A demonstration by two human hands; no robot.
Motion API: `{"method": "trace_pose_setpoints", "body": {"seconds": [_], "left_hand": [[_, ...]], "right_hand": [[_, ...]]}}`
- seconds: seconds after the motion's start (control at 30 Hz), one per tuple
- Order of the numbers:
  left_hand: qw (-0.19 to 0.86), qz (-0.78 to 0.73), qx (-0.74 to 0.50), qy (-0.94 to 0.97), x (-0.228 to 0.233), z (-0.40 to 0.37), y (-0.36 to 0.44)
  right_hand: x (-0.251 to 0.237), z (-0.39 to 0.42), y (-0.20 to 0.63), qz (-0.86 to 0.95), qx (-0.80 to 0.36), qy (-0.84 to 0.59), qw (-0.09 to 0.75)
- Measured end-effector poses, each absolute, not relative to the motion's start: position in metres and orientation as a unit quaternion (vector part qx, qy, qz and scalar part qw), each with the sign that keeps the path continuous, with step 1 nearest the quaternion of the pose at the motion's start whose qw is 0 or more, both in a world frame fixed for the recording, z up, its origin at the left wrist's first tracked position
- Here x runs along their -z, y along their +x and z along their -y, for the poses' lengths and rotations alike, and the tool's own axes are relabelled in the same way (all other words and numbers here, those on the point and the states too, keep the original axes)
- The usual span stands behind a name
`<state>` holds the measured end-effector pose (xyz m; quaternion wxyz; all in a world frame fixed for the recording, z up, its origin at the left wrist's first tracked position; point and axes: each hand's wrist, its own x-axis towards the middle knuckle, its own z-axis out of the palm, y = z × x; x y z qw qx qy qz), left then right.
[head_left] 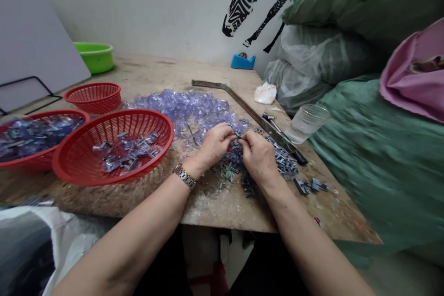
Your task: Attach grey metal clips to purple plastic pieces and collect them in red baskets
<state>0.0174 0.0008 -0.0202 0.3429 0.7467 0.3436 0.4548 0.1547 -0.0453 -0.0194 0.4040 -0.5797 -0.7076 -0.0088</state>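
A small metal clip [237, 134] sits pinched between the fingertips of both hands, just above the tabletop [222, 208]; it is too small and too covered to tell its shape exactly. The left hand [215, 144] has its fingers curled closed on the piece from one side, a metal watch [184, 176] on its wrist. The right hand [258, 157] meets it from the other side, fingers likewise bent in and gripping the same piece, so the two sets of fingertips touch or nearly touch.

Directly beneath and just beyond the fingers lies a heap of clear bluish plastic pieces [187, 108], spreading away from the left hand. Under the right hand and just outward of it lie grey metal clips [284, 162], a few more scattered nearer the table edge. Beyond the right-hand fingers a long bent metal bar [239, 101] runs across the tabletop, with a drinking glass [307, 122] just past it.

Well to the outside of the left hand stands a red basket [114, 148] holding assembled pieces, a second red basket [38, 141] beside it with more, and a third, smaller one [93, 97] behind. Far beyond are a green basin [95, 56] and a blue tape dispenser [243, 61]
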Motion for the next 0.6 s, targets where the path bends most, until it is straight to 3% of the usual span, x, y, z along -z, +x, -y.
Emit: {"method": "trace_pose_setpoints", "body": {"seconds": [0.37,0.6], "left_hand": [[0.473,-0.351,-0.478,0.652,0.0173,0.0056,0.0223],[0.474,-0.348,-0.515,0.624,0.0230,0.0025,0.0231]], "right_hand": [[0.0209,0.0376,0.1594,0.663,-0.115,-0.565,0.477],[0.0248,0.0358,0.1575,0.668,-0.121,-0.536,0.502]]}}
